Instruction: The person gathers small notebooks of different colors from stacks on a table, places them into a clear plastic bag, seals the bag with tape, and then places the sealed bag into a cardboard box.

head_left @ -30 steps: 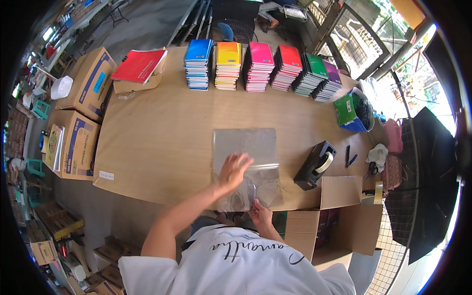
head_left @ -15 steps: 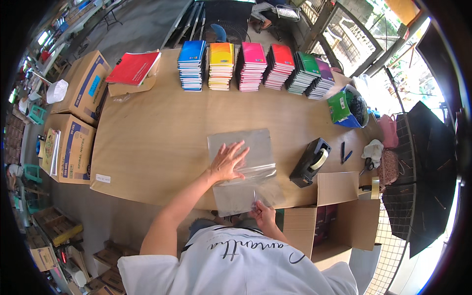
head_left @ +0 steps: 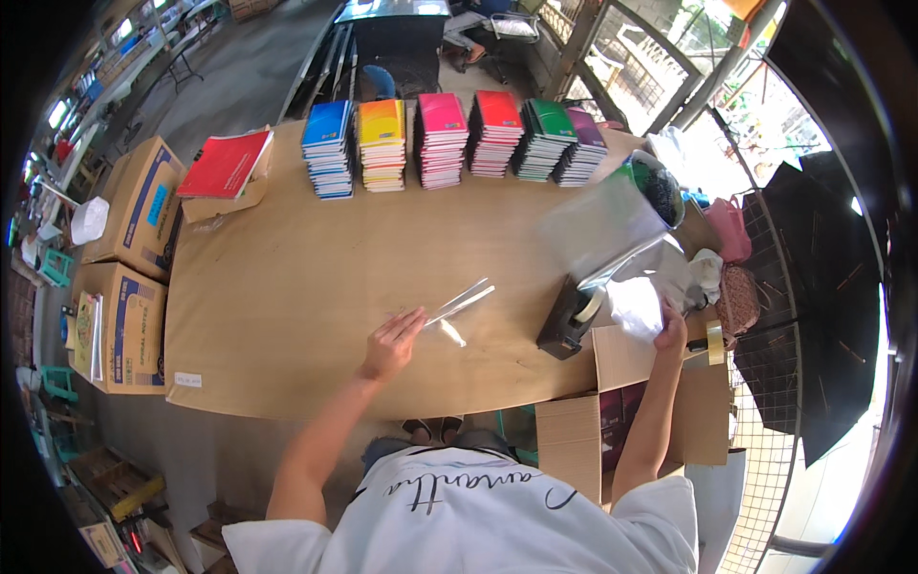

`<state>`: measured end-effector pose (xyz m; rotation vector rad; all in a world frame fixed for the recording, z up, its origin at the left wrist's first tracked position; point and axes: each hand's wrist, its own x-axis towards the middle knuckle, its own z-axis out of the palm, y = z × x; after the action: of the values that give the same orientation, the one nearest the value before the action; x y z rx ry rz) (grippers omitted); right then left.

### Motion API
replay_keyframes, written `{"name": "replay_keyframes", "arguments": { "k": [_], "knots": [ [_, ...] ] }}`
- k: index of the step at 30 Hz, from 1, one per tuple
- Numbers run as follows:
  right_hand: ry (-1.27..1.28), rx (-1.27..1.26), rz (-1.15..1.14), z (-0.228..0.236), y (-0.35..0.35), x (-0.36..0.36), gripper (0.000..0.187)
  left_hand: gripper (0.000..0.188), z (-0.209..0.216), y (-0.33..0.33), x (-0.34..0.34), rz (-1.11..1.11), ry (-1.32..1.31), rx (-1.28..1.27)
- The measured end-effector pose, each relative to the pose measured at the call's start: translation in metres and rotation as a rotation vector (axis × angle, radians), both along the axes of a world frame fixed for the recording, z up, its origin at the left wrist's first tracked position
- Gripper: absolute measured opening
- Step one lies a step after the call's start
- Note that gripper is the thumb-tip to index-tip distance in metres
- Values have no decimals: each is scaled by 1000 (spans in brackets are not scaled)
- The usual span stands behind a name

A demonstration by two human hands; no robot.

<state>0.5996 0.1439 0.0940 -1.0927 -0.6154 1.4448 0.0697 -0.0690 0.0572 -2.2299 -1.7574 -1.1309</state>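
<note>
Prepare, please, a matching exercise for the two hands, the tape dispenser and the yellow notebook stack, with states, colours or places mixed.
1. Left hand
2. Right hand
3. Tape dispenser
4. Yellow notebook stack

A. Mostly black
B. Holding a broad clear sheet
C. Between blue stack and pink stack
D. Holding narrow-looking clear plastic

Pairs: 1-D, 2-B, 3-A, 4-C

Six notebook stacks [head_left: 442, 143] along the far side, and yeah, six different top-cover colours. Two big printed cartons [head_left: 134, 330] on the left, plus one open box [head_left: 569, 435] near right. Just one tape dispenser [head_left: 557, 327]. I get two bags far over on the right, one pink bag [head_left: 730, 230] and one patterned bag [head_left: 738, 298]. Two hands [head_left: 394, 342], two lots of clear plastic [head_left: 607, 225], layers uncountable.
</note>
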Motion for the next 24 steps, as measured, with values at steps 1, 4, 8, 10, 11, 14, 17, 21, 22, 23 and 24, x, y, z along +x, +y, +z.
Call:
{"name": "replay_keyframes", "arguments": {
  "k": [1,4,8,10,11,14,17,21,22,23,24],
  "knots": [
    [40,-50,-101,-10,8,21,26,36,3,1,3,0,4,0],
    [49,-192,-324,-71,36,98,20,33,14,2,11,-64,46,-8],
    [-242,-335,-406,-107,48,105,13,32,20,-28,24,-235,226,-158],
    [-476,-197,-484,-102,28,172,17,32,3,-36,28,-366,121,-272],
    [-518,-426,-444,-91,39,72,29,32,0,-58,33,-258,142,-455],
    [-1343,-340,-904,-33,-8,26,35,37,-15,-41,29,-129,-64,-437],
    [-1457,432,-829,-14,-40,-7,29,55,7,2,28,169,-105,-309],
    [-1030,423,474,24,-146,-215,24,71,-22,6,6,-53,-26,-530],
    [-1128,458,725,13,-177,-250,40,72,-40,1,-2,-75,-70,-468],
    [-1150,656,724,-16,-195,-276,50,74,-52,-5,-9,-101,-118,-412],
    [-1293,647,697,-32,-208,-301,50,71,-44,-15,-12,-80,-57,-519]
  ]
}}
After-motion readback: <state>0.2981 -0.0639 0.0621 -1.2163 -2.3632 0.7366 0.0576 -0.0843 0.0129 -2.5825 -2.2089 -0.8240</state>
